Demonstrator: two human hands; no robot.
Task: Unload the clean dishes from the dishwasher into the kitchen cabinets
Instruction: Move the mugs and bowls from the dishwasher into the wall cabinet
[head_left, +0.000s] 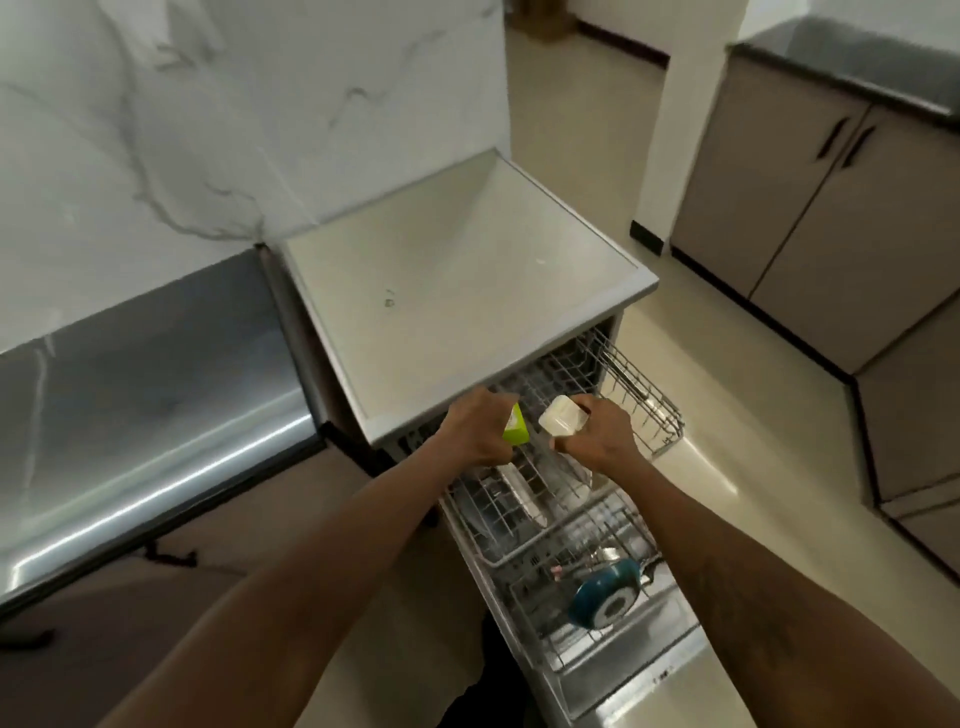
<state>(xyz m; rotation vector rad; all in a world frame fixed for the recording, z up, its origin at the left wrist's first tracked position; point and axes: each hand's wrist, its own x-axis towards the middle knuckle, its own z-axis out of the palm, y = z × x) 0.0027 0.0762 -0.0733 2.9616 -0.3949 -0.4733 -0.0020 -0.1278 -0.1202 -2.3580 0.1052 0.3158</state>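
Farthest left, a steel counter (145, 395) runs under a marbled wall (208, 104), beside the white-topped dishwasher (457, 291) at centre. Over its pulled-out wire rack (493, 525), the left hand (480, 434) grips a lime-green item (516, 435) and the right hand (600, 439) a white container (560, 422). Grey cabinets (810, 218) stand at upper right.

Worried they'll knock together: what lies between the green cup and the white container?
Only a narrow gap between green cup and white container; head view shows upper rack wires beneath.
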